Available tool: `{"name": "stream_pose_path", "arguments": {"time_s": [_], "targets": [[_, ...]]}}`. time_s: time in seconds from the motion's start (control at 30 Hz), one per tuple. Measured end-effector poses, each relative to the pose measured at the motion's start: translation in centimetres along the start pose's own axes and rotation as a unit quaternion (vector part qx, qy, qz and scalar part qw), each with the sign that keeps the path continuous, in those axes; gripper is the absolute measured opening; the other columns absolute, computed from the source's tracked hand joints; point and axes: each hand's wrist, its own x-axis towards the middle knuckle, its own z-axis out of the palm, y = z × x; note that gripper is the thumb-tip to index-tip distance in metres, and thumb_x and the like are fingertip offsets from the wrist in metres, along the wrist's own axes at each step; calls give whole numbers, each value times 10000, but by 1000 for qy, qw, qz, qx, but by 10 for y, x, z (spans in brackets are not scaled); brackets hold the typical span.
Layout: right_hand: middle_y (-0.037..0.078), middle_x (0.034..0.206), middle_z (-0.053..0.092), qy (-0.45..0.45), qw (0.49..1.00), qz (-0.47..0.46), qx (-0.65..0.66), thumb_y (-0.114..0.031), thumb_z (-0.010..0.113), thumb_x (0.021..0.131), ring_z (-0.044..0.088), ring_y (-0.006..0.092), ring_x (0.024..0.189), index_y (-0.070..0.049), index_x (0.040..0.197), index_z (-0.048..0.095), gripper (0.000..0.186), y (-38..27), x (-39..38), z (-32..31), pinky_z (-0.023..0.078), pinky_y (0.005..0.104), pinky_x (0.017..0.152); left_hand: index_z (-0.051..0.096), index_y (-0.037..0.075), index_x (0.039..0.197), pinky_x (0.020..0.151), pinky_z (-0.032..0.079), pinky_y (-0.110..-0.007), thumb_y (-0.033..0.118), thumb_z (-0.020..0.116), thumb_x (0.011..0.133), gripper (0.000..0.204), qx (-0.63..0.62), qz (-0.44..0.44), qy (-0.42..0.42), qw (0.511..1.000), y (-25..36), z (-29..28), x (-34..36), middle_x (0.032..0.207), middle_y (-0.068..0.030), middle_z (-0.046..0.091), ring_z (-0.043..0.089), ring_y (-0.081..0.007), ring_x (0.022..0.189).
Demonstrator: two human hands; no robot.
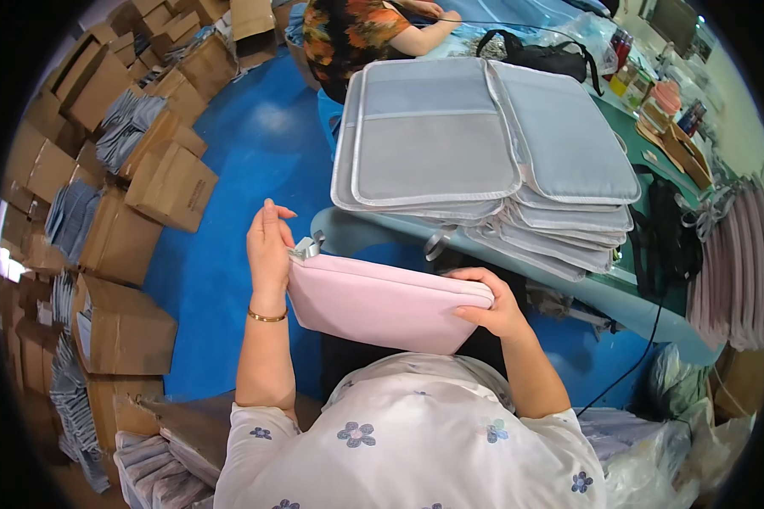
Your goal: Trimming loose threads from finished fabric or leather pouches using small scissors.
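A padded pink sleeve [382, 301], shaped like a laptop pouch, is held tilted in front of my body. My right hand [494, 304] grips its right end, thumb on the near face and fingers over the top edge. At the left end, my left hand [269, 246] rests against the side, fingers stretched upward and slightly apart. A silver-grey ribbon loop [308, 247] sticks out at that upper left corner, beside the palm. The sleeve hides what is behind it.
Grey padded panels with light edging [437, 148] are stacked on the table ahead. Pink pieces [730, 263] hang at the right edge. Cardboard boxes [170, 187] line the left over a blue floor [246, 153]. Another person [352, 38] sits at the far side.
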Motion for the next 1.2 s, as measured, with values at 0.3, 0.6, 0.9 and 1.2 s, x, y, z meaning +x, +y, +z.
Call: {"name": "stream_pose_path", "arguments": {"time_s": [0.3, 0.6, 0.9, 1.2], "targets": [[124, 994, 588, 316, 819, -477, -42, -203, 699, 800, 598, 211, 880, -56, 985, 471, 328, -131, -32, -31, 544, 356, 774, 531, -34, 1008, 710, 488, -325, 256, 346, 987, 344, -160, 476, 121, 856, 89, -20, -52, 831, -156, 580, 606, -241, 747], [5, 937, 686, 128, 668, -420, -601, -63, 658, 763, 619, 238, 950, -172, 817, 687, 124, -100, 8, -9, 434, 384, 864, 422, 32, 1291, 877, 445, -317, 328, 420, 1002, 414, -367, -135, -307, 868, 21, 69, -75, 1252, -101, 534, 591, -219, 1073], [-10, 940, 682, 154, 674, -356, -628, -18, 646, 724, 616, 230, 949, -168, 801, 689, 174, -65, 6, -10, 403, 369, 882, 445, 42, 1295, 878, 448, -310, 262, 474, 982, 383, -320, -198, -319, 870, 9, 88, -72, 1232, -80, 555, 591, -198, 1077], [16, 960, 683, 176, 690, -321, -625, 26, 639, 694, 611, 245, 977, -126, 832, 694, 213, -68, -5, -14, 402, 382, 900, 545, 78, 1118, 835, 474, -332, 320, 534, 950, 295, -421, -197, -241, 852, 1, 88, -53, 1087, -66, 618, 620, -184, 954]]}}
